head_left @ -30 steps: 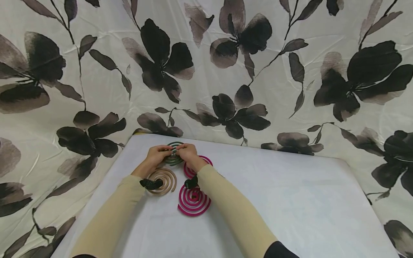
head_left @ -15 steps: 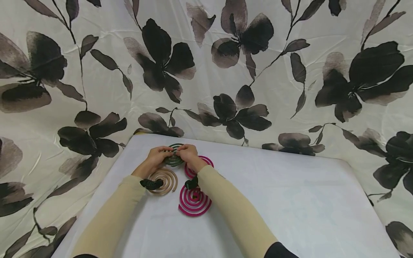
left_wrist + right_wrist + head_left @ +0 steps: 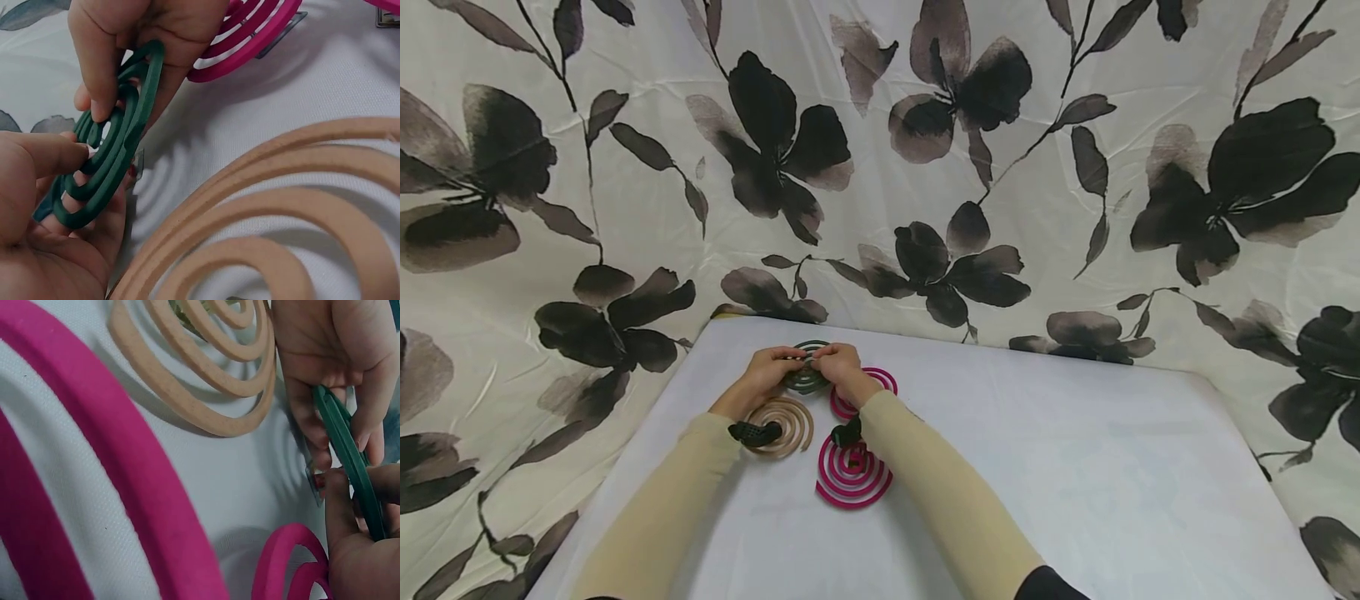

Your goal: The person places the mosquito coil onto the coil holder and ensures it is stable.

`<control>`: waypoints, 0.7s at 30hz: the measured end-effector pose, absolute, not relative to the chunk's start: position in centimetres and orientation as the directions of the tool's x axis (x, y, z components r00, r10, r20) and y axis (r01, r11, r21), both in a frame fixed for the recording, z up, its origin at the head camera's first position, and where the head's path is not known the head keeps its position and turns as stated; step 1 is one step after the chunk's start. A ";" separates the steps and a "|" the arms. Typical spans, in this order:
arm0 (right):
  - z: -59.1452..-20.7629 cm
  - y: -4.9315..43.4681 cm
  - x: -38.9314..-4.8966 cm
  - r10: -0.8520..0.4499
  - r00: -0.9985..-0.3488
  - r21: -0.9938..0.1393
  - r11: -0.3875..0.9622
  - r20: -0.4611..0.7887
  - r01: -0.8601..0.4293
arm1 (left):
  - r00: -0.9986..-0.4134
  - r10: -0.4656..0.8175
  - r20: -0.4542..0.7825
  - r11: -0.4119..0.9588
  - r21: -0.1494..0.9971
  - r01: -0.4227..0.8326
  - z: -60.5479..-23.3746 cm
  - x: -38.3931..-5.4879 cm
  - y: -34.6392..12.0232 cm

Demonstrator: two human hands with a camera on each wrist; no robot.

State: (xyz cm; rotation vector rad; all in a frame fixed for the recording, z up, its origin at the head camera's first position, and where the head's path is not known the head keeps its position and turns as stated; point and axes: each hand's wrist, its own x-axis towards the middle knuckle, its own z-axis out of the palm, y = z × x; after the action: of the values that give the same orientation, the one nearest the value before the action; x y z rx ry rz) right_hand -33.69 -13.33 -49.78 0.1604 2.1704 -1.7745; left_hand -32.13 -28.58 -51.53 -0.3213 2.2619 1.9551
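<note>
Both hands hold a green mosquito coil (image 3: 807, 387) at the far left of the table. My left hand (image 3: 766, 370) grips one side, thumb on one face and fingers behind. Opposite it, my right hand (image 3: 841, 363) pinches the coil near its middle. In the left wrist view the green coil (image 3: 128, 147) is tilted, raised off the cloth. The right wrist view shows it nearly edge-on, with a small clear-and-red piece (image 3: 317, 481) beside the fingers; what that piece is I cannot tell.
A tan mosquito coil (image 3: 300, 156) lies below my left wrist. Two magenta mosquito coils lie at the right: a near one (image 3: 852, 503) and a far one (image 3: 887, 377) partly hidden by my right arm. Small stands show under the magenta coils. Floral cloth (image 3: 925, 183) hangs behind the white table (image 3: 1075, 467).
The head view has shifted slightly. Both hands stay on the green coil, with only small finger movements around its middle.
</note>
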 end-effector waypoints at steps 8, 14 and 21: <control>-50.0 -13.6 -33.9 -0.112 -0.942 -0.933 0.214 -0.317 0.288 | -0.966 -0.074 -0.246 0.140 0.957 -0.254 -51.5 -32.2 -28.7; -49.9 -13.5 -33.6 -0.112 -0.948 -0.941 0.201 -0.299 0.273 | -0.964 -0.072 -0.257 0.144 0.953 -0.265 -51.6 -32.3 -28.7; -49.8 -13.4 -33.6 -0.119 -0.954 -0.948 0.202 -0.275 0.247 | -0.967 -0.079 -0.241 0.177 0.951 -0.252 -51.2 -32.2 -28.7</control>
State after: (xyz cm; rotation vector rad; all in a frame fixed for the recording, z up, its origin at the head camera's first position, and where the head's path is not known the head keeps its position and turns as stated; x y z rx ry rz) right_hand -33.62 -13.38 -49.80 0.1214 2.1931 -1.8157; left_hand -32.25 -28.75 -51.22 -0.3259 2.3007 1.9047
